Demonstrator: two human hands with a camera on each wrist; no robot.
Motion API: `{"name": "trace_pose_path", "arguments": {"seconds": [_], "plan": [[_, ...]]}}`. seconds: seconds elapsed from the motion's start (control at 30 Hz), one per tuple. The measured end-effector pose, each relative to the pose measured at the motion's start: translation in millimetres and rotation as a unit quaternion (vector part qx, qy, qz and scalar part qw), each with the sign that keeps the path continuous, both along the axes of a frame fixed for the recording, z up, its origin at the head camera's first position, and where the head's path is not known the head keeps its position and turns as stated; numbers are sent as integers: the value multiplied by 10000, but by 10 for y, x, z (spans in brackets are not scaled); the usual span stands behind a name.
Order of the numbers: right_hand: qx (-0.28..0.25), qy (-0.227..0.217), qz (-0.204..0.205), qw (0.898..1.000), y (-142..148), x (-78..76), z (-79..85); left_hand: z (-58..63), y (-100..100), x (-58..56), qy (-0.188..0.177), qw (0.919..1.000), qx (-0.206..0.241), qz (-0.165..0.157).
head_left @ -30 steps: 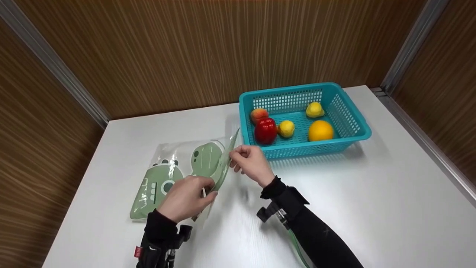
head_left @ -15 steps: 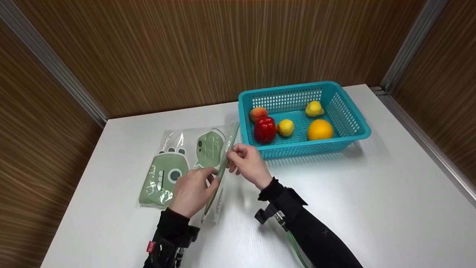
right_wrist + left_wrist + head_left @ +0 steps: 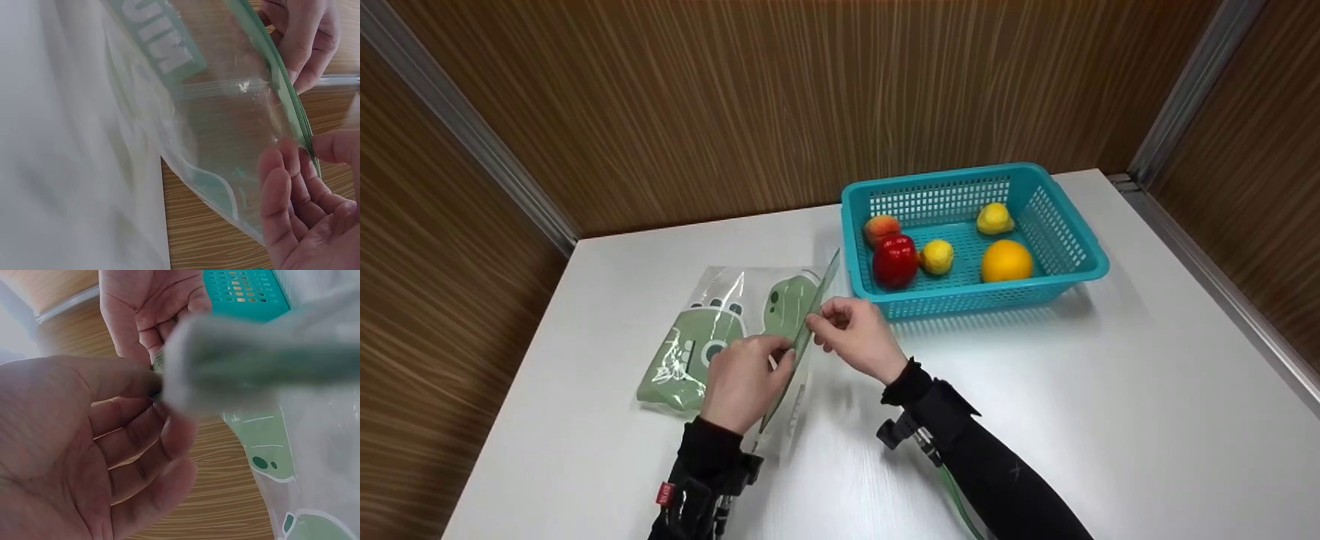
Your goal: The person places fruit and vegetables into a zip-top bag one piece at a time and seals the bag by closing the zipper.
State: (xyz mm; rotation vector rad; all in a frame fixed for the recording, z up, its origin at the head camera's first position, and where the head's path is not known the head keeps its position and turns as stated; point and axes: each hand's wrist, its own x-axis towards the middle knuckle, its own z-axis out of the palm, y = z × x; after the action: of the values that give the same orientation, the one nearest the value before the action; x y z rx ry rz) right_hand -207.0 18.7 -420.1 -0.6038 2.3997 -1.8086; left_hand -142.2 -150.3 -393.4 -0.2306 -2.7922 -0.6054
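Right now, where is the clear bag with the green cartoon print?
In the head view, the clear bag lies on the white table left of the turquoise basket, its raised green edge pinched by the left hand and right hand.

Left hand [image 3: 744, 381]: pinching with thumb and fingertips
Right hand [image 3: 861, 336]: pinching too, just beside the left, a touch farther out
Left arm [image 3: 703, 450]: stretched forward
Right arm [image 3: 1009, 480]: slanted inward

Your head view looks forward and down on the bag [image 3: 739, 330] from above, well back, while your left-wrist and right-wrist views face across it from close in, these two sharing the bag, your left hand [image 3: 744, 381] and your right hand [image 3: 859, 335].
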Motion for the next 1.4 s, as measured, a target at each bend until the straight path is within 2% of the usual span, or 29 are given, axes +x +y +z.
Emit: {"name": "trace_pose_path", "arguments": {"seconds": [0.13,0.27,0.53,0.67,0.77,0.9,0.97,1.13,1.2,1.23,1.3,1.4], "plan": [[384,405,-115,9984,-6,11,-12,2,-4,-10,158,9997,37,158],[536,595,-187,9966,-8,17,-14,7,-17,-23,369,9985,209,348],[608,645,-264,9957,16,29,-20,46,-104,-32,863,9924,611,635],[705,580,-327,9953,47,28,-50,87,-175,-29,1204,9856,898,778],[778,515,-395,9949,66,26,-69,123,-225,-22,1593,9768,1121,893],[987,655,-545,9915,73,35,-79,169,-288,-9,2171,9587,1514,1038],[1146,790,-627,9883,70,42,-84,195,-325,-5,2468,9459,1800,1093],[1562,1072,-779,9788,56,55,-108,262,-419,9,3148,9079,2493,1204],[1708,1095,-775,9761,47,58,-122,278,-443,16,3297,8969,2674,1242],[1759,1082,-751,9756,41,59,-129,283,-452,17,3331,8932,2753,1241],[1851,1054,-677,9747,31,59,-144,287,-461,19,3348,8909,2819,1212],[1909,1007,-545,9749,17,62,-160,275,-452,10,3254,8987,2727,1097]]}}
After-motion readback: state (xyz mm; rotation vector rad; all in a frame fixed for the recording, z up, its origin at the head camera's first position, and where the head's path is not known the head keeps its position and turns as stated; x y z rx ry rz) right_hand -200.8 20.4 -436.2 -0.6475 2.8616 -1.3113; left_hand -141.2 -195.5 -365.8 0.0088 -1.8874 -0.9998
